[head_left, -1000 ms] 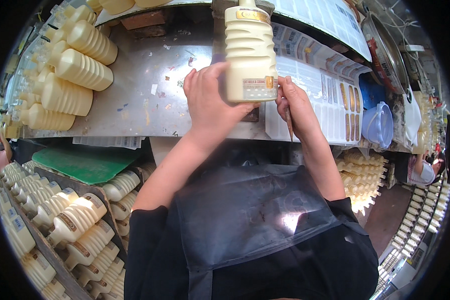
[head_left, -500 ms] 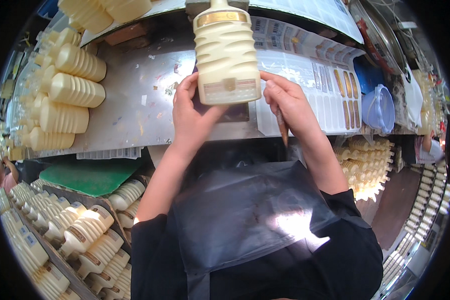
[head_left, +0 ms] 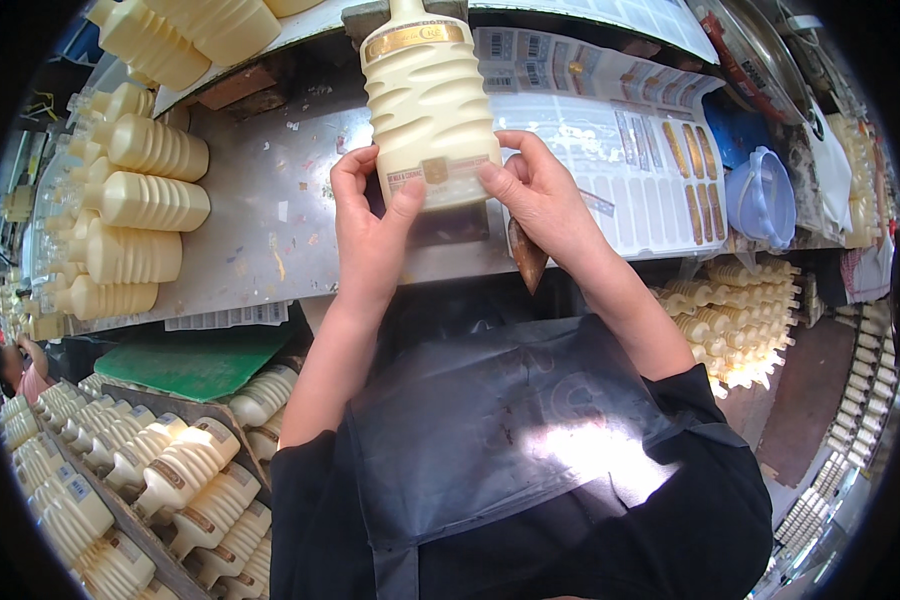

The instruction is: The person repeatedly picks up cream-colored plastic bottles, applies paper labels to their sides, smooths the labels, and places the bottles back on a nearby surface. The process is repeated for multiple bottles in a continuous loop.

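Observation:
A cream plastic bottle (head_left: pixel 428 105) with wavy ridges lies with its neck pointing away from me. It has a gold band label (head_left: pixel 414 38) near the shoulder and a pale label (head_left: pixel 436 172) with a gold emblem near the base. My left hand (head_left: pixel 370 225) grips the left lower side, thumb pressed on the label's left part. My right hand (head_left: pixel 550 200) holds the right lower side, its thumb on the label's right end. Tucked under the right palm, a brown pointed tool (head_left: pixel 526 258) sticks out toward me; its upper end is hidden.
Label sheets (head_left: pixel 635 190) cover the right of the metal table (head_left: pixel 260 220). Cream bottles (head_left: pixel 155 200) are stacked on the left, and more fill a crate (head_left: pixel 185 470) at lower left. A blue bucket (head_left: pixel 760 200) stands at right. Further bottles (head_left: pixel 735 315) sit below the table.
Both thumbs have come onto the lower label; the left one was under the base before. My right hand has closed in on the bottle, which appears slightly further left as the view shifted.

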Motion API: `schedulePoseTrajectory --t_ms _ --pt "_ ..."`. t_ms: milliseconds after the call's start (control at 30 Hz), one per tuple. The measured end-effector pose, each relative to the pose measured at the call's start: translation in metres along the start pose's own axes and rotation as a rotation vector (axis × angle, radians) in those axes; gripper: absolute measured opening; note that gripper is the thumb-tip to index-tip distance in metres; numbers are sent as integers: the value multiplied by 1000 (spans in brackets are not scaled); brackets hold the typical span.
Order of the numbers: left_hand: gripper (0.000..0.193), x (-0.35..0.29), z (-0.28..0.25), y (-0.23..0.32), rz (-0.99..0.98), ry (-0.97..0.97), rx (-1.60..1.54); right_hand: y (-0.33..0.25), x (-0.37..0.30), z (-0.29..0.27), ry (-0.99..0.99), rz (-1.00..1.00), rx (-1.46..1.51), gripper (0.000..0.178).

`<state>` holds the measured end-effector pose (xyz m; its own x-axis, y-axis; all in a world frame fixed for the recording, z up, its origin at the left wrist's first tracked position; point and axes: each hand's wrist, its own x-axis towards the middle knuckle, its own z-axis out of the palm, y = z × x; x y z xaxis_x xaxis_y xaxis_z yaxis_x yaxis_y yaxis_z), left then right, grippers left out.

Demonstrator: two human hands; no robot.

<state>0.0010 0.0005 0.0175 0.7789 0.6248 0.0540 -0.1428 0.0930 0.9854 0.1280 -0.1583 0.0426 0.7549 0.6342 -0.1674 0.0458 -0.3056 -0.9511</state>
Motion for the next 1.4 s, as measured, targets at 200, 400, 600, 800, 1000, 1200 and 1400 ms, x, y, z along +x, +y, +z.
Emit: schedulePoseTrajectory --t_ms 200,400,600,800,1000,1200,1400 --pt "61 0 1 1 -12 4 -41 0 -1 0 8 -5 -3 57" --pt "62 0 1 1 -14 10 -30 0 0 1 3 -1 0 57" --pt "64 -1 1 0 -8 19 -3 -2 -2 -1 -13 21 9 55" --pt "67 -4 3 2 -24 0 45 -2 1 -14 -109 82 247 40" --pt "70 -4 6 5 -39 19 27 4 -1 -11 -94 17 207 38" --pt "72 -4 9 7 -35 30 9 1 -1 -5 -55 -14 97 53" --pt "71 -4 8 8 -32 27 -1 -2 -1 -3 -32 -15 36 55"
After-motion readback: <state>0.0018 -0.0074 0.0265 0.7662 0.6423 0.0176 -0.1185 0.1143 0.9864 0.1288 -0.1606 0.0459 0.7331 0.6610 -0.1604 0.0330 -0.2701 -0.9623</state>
